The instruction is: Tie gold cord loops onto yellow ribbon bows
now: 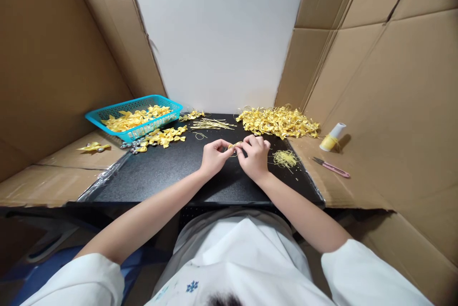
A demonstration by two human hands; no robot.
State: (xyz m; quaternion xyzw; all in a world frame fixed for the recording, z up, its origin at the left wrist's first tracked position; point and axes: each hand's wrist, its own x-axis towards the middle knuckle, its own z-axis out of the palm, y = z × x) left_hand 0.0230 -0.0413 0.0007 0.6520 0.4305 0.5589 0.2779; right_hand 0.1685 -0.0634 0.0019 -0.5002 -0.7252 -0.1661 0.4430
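Observation:
Above the middle of the black tabletop (150,177), my left hand (213,157) and my right hand (255,154) meet almost fingertip to fingertip. Both are closed in a pinch on a thin yellow cord (235,145) that spans the small gap between them. A small yellow piece, perhaps a ribbon bow, shows at the left fingertips; the fingers mostly cover it. Just beyond the hands lies a bundle of cut yellow cords (213,124), with one loose curled cord (199,136) nearer me. Right of my right hand sits a tangle of yellow thread scraps (285,158).
A turquoise basket (134,103) of yellow ribbon bows stands back left. Loose bows (166,137) and silver bells (134,145) lie before it. At back right is a large heap of corded bows (279,122). Pink-handled snips (331,167) and a thread cone (332,137) are far right. Cardboard walls enclose the sides.

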